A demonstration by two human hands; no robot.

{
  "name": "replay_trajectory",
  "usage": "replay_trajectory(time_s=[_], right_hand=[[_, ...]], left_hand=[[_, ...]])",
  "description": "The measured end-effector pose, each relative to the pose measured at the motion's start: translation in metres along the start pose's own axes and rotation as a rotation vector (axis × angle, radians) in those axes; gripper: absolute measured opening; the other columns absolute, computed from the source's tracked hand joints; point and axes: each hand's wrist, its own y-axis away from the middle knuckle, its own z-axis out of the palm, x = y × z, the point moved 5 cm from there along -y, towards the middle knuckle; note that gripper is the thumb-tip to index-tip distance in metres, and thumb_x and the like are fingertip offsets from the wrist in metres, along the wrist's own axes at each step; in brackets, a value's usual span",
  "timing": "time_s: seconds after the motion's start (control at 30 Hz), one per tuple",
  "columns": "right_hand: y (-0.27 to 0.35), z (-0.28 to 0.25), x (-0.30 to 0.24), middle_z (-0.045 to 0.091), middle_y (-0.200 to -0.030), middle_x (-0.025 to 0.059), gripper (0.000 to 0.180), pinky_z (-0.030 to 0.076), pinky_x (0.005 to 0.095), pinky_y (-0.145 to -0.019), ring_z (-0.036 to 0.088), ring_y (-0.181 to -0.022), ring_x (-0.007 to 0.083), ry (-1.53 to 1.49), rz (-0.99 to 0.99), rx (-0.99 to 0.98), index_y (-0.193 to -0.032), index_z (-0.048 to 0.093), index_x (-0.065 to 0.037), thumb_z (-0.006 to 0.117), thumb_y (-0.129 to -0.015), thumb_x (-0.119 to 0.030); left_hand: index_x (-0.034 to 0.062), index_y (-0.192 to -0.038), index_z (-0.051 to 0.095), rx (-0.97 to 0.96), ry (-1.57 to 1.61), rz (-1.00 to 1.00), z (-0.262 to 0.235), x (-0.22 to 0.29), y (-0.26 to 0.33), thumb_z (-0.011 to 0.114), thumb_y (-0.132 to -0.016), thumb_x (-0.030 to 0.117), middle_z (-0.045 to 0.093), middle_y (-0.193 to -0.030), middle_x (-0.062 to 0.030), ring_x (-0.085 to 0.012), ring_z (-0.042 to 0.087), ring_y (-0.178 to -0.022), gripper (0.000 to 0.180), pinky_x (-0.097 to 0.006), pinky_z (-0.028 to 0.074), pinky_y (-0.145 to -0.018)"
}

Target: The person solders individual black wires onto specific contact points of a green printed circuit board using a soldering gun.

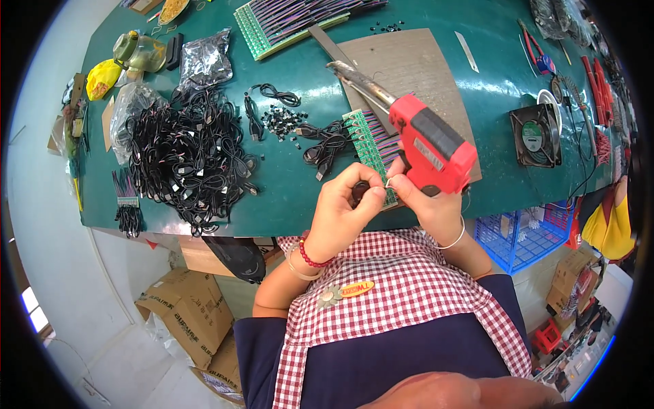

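Note:
My left hand point(346, 208) is closed, its thumb and forefinger pinched at a thin pale strand point(389, 183) that runs across to my right fingertips. Something dark and rounded point(360, 191) shows inside the curl of the left fingers; its kind is unclear. My right hand point(432, 213) is closed at a red-and-black soldering gun point(436, 144), whose metal barrel points up and left; part of the grip is hidden. Just beyond both hands lies a strip of green circuit boards point(366, 144) with purple and black wires.
Left on the green table point(300, 211) lies a heap of black cables point(191, 160). Small black parts point(281, 121) and loose cables point(327, 144) lie nearer the middle. A brown board point(415, 68) lies beyond the gun. Farther right are a fan point(536, 136) and, below, a blue crate point(521, 238).

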Motion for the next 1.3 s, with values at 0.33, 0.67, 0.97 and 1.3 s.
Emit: replay_trajectory(time_s=[0.33, 0.67, 0.97, 1.3], right_hand=[[0.012, 0.005, 0.006, 0.057, -0.09, 0.0075, 0.052, 0.047, 0.0269, -0.071, 0.056, -0.08, 0.013, -0.124, -0.089, 0.12, -0.126, 0.041, -0.001, 0.063, -0.079, 0.005], [-0.002, -0.007, 0.001, 0.059, -0.084, 0.0044, 0.046, 0.045, 0.0244, -0.069, 0.056, -0.077, 0.0106, -0.055, 0.105, -0.066, -0.116, 0.051, 0.001, 0.066, -0.073, 0.002], [-0.009, -0.02, 0.008, 0.062, -0.092, 0.0068, 0.045, 0.048, 0.0259, -0.075, 0.06, -0.085, 0.0132, -0.155, 0.132, 0.028, -0.119, 0.049, 0.002, 0.067, -0.078, 0.0], [-0.017, -0.009, 0.018, 0.062, -0.089, 0.0046, 0.038, 0.047, 0.0262, -0.076, 0.059, -0.084, 0.0126, 0.132, 0.072, 0.057, -0.117, 0.051, 0.002, 0.062, -0.081, 0.001]], left_hand=[[0.003, -0.089, 0.052, 0.107, 0.055, 0.007, 0.004, -0.003, 0.0, 0.057, -0.09, 0.006, 0.05, -0.067, 0.005, -0.0001, 0.045, -0.055, 0.006, -0.016, 0.034, -0.047], [0.0003, -0.085, 0.059, 0.04, -0.395, 0.358, -0.003, 0.017, -0.005, 0.064, -0.08, -0.002, 0.054, -0.08, -0.0025, -0.0071, 0.05, -0.061, 0.008, -0.022, 0.041, -0.053], [0.0016, -0.086, 0.062, 0.022, -0.487, 0.494, -0.004, 0.018, -0.016, 0.067, -0.078, -0.002, 0.057, -0.086, -0.0069, -0.0161, 0.057, -0.074, 0.01, -0.026, 0.046, -0.063], [0.0027, -0.083, 0.061, 0.201, -0.784, 0.566, 0.0, 0.014, -0.016, 0.069, -0.071, -0.002, 0.055, -0.085, -0.0077, -0.0212, 0.058, -0.074, 0.015, -0.031, 0.047, -0.058]])
